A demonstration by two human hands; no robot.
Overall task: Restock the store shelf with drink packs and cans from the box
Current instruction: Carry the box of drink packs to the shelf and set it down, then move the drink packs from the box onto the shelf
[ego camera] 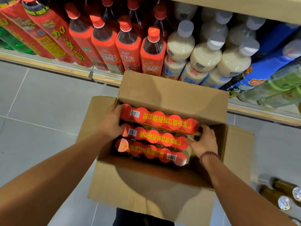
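An open cardboard box [162, 190] stands on the floor in front of the shelf. Inside lie three red shrink-wrapped drink packs with yellow lettering: a far pack [160, 119], a middle pack [154, 137] and a near pack [151, 151]. My left hand [112, 122] grips the left ends of the far and middle packs. My right hand [203, 140], with a bead bracelet at the wrist, holds the right ends of the same packs. Both packs seem raised a little above the near one.
The store shelf [105, 77] runs across the top with red-labelled bottles [130, 46], white milky bottles [205, 54] and blue and green packs at right. Brown bottles [286, 198] stand on the grey tiled floor at lower right. The box flaps stand open.
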